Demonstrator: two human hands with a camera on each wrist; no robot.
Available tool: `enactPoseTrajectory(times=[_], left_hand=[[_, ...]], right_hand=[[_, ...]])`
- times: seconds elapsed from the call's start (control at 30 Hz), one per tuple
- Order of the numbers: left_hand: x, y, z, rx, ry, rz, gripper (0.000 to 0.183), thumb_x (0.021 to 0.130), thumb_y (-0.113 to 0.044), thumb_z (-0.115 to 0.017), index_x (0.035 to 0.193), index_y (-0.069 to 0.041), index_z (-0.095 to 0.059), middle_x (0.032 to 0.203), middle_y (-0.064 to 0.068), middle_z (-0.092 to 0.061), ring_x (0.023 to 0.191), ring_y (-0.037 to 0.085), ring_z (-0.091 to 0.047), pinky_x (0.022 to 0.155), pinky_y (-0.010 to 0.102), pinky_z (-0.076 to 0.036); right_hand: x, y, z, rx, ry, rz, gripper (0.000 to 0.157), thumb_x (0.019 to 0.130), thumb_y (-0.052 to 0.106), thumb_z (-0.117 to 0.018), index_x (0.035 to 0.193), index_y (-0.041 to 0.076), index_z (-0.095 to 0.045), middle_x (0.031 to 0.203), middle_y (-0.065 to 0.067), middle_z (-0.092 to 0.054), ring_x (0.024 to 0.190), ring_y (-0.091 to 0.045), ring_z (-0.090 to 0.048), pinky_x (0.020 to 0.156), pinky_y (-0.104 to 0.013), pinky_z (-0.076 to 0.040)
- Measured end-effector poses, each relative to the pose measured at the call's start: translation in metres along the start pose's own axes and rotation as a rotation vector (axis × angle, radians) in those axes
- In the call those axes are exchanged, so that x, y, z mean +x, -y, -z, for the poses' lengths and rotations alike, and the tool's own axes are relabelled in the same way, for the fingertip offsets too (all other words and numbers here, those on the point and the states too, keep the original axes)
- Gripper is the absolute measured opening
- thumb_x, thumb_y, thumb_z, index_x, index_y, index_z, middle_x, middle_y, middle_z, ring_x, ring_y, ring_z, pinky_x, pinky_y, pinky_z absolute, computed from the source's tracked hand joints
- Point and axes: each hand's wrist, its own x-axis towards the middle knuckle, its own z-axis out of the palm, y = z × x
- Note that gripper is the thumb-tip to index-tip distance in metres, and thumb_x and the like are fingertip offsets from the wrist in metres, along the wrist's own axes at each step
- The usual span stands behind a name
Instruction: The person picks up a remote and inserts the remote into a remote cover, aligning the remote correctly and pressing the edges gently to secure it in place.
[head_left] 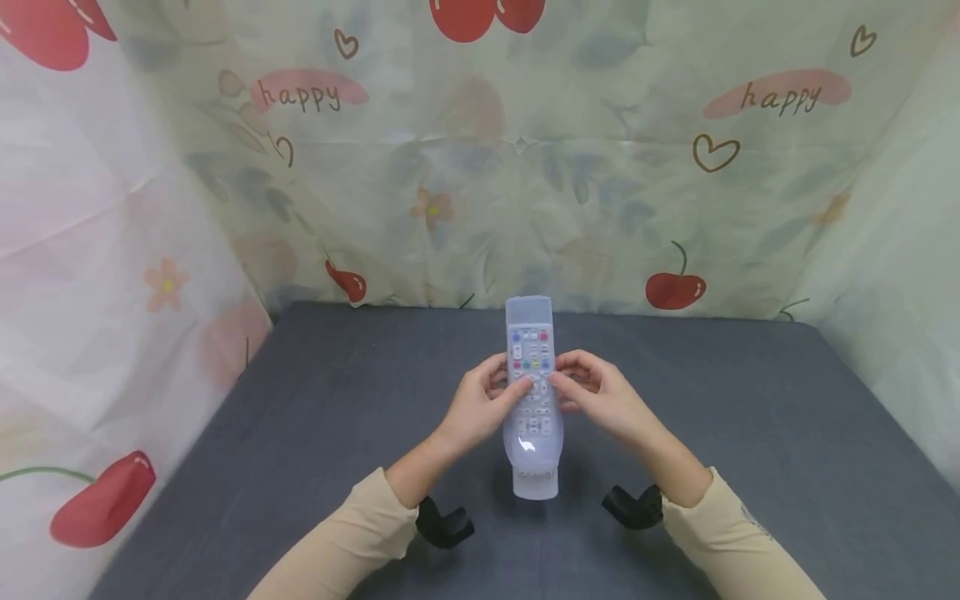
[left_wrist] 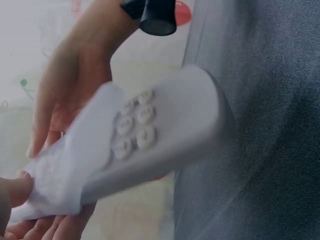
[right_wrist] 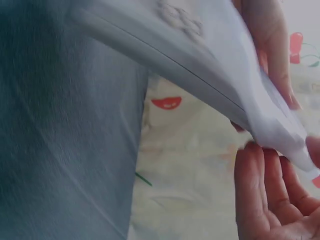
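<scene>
A white remote control [head_left: 536, 487] with rows of buttons is held up over the table, inside a translucent soft cover [head_left: 529, 310]. Its bare near end sticks out of the cover; the cover's far end extends past the buttons. My left hand [head_left: 476, 402] pinches the left edge, thumb on the button face and fingers behind. From the right side my right hand [head_left: 607, 398] grips it likewise, thumb near the front edge. In the left wrist view, several round buttons show on the exposed end [left_wrist: 185, 110] beside the cover's mouth. The right wrist view shows the cover [right_wrist: 272, 117] blurred, with fingers below it.
Beneath the hands lies a dark grey table [head_left: 360, 400]. Behind it hangs a curtain [head_left: 517, 200] printed with cherries, hearts and "happy"; similar cloth [head_left: 135, 233] covers the left side. Black wrist mounts [head_left: 446, 525] sit near both beige sleeves.
</scene>
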Motion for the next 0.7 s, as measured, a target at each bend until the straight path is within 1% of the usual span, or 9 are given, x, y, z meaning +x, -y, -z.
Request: enactPoseTrajectory(times=[0.07,0.13,0.23,0.3,0.47,0.53,0.6,0.7], left_hand=[[-0.001,0.0,-0.001,0.001,-0.013,0.002,0.04,0.091,-0.008,-0.059,0.128,0.003,-0.049,0.115,0.026,-0.063,0.095,0.035,-0.067,0.077,0.035,-0.057],[-0.002,-0.001,-0.001,0.002,-0.021,0.005,0.041,0.091,-0.009,-0.059,0.129,0.003,-0.049,0.115,0.026,-0.063,0.095,0.034,-0.067,0.077,0.036,-0.057],[-0.002,0.0,-0.002,0.009,-0.017,-0.002,0.042,0.091,-0.009,-0.059,0.13,0.002,-0.049,0.115,0.025,-0.063,0.096,0.034,-0.067,0.078,0.035,-0.056],[-0.002,0.001,-0.003,0.008,-0.015,-0.008,0.042,0.091,-0.009,-0.059,0.131,0.001,-0.049,0.115,0.025,-0.063,0.097,0.034,-0.067,0.078,0.035,-0.057],[-0.003,0.0,-0.004,-0.001,-0.014,-0.016,0.043,0.091,-0.008,-0.059,0.131,0.001,-0.049,0.115,0.025,-0.063,0.096,0.034,-0.067,0.076,0.033,-0.057],[-0.003,0.0,-0.005,-0.004,-0.01,-0.016,0.043,0.091,-0.008,-0.059,0.132,0.001,-0.048,0.116,0.025,-0.063,0.096,0.035,-0.067,0.076,0.033,-0.057],[-0.004,0.0,-0.004,-0.006,-0.007,-0.017,0.044,0.091,-0.008,-0.059,0.132,0.001,-0.048,0.116,0.025,-0.063,0.096,0.034,-0.067,0.076,0.033,-0.057],[-0.004,0.0,-0.004,-0.009,-0.003,-0.02,0.044,0.091,-0.008,-0.058,0.133,0.001,-0.047,0.117,0.025,-0.062,0.097,0.035,-0.066,0.077,0.034,-0.057]], right_hand=[[0.0,0.002,0.001,-0.041,-0.032,0.008,0.04,0.095,0.025,-0.054,0.124,-0.002,-0.049,0.112,-0.02,-0.059,0.089,-0.018,-0.064,0.082,-0.034,-0.056],[0.0,0.003,0.002,-0.088,-0.068,0.041,0.038,0.096,0.022,-0.053,0.124,-0.003,-0.052,0.111,-0.022,-0.061,0.087,-0.023,-0.064,0.079,-0.03,-0.056],[0.001,0.005,0.001,-0.154,-0.114,0.097,0.033,0.096,0.017,-0.053,0.12,-0.005,-0.056,0.105,-0.022,-0.063,0.083,-0.027,-0.064,0.074,-0.023,-0.055],[0.002,0.006,0.0,-0.186,-0.143,0.126,0.03,0.095,0.015,-0.053,0.118,-0.005,-0.058,0.101,-0.022,-0.065,0.078,-0.021,-0.064,0.071,-0.021,-0.053],[0.004,0.007,-0.001,-0.238,-0.198,0.158,0.026,0.095,0.015,-0.053,0.113,-0.003,-0.061,0.096,-0.02,-0.067,0.073,-0.011,-0.063,0.073,-0.029,-0.057],[0.004,0.009,0.0,-0.269,-0.213,0.178,0.023,0.094,0.014,-0.054,0.108,-0.003,-0.063,0.093,-0.019,-0.067,0.072,-0.012,-0.064,0.072,-0.03,-0.057],[0.004,0.011,0.0,-0.304,-0.224,0.21,0.019,0.093,0.013,-0.056,0.102,-0.002,-0.065,0.09,-0.017,-0.068,0.07,-0.012,-0.064,0.069,-0.026,-0.056],[0.004,0.013,0.001,-0.385,-0.253,0.27,0.012,0.091,0.009,-0.057,0.092,0.001,-0.066,0.083,-0.012,-0.067,0.067,-0.01,-0.059,0.064,-0.021,-0.052]])
